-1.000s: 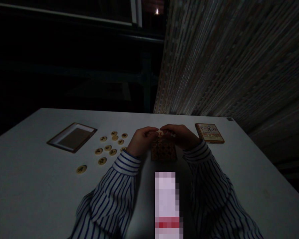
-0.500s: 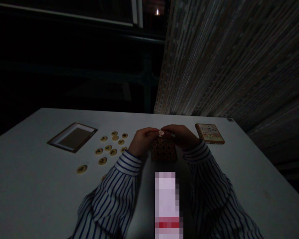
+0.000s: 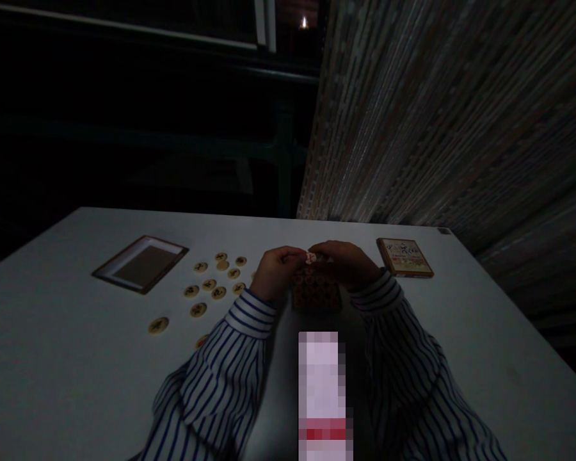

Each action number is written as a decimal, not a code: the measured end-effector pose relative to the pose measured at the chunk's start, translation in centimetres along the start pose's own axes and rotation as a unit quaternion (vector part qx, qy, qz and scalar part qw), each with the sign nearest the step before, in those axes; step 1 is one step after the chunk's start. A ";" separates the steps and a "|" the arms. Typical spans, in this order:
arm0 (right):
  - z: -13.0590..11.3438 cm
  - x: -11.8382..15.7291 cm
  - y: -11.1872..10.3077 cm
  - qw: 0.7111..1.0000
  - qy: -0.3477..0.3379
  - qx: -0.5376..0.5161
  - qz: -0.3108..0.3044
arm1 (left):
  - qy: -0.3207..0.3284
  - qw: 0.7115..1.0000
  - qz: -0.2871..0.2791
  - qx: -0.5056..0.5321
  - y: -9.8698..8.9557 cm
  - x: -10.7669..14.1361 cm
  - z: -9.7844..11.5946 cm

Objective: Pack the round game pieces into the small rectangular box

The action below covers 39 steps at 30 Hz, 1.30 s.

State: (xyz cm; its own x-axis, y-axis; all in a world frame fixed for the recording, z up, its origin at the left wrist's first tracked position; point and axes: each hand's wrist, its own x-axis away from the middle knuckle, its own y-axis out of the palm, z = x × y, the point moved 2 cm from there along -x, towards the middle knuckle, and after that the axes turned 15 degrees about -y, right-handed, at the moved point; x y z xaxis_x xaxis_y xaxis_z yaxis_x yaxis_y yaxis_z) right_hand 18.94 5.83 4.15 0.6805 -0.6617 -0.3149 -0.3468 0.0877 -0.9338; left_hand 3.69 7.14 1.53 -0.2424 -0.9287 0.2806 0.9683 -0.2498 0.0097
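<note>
My left hand [image 3: 278, 272] and my right hand [image 3: 348, 261] meet at the fingertips, both closed, around a small pale xiangqi piece [image 3: 311, 257] with a red character. Just below them, dark in their shadow, a block of xiangqi pieces [image 3: 317, 296] lies packed in rows; what holds them is too dark to make out. To the left of my left hand, several loose round pieces with black characters, such as one piece [image 3: 218, 292], are scattered on the table. Another loose piece [image 3: 201, 341], partly reddish, is half covered by my left sleeve.
A shallow open box half [image 3: 168, 273] rests at the left on the white table [image 3: 91, 358]. At the right lies a flat printed box [image 3: 408, 257]. Behind the table's far edge hangs a string curtain [image 3: 388, 128]. A blurred-out block covers the bottom middle.
Both hands stay almost in place, the fingers shifting only slightly at the piece. My left forearm has moved a little to the right, uncovering more of the reddish piece beside the sleeve.
</note>
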 end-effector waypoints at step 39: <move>1.8 0.9 1.4 0.954 0.168 0.085 -0.231 | 0.055 0.909 0.109 -0.398 -1.7 -1.5 -2.2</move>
State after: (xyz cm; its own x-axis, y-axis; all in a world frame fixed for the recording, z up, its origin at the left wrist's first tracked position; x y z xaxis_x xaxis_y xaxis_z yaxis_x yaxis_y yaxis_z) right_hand 20.23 6.66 2.22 0.4793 -0.8582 0.1835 0.0704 -0.1708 -0.9828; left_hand 2.23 8.32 -1.06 -0.0969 -0.9909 0.0934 0.6532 -0.1341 -0.7452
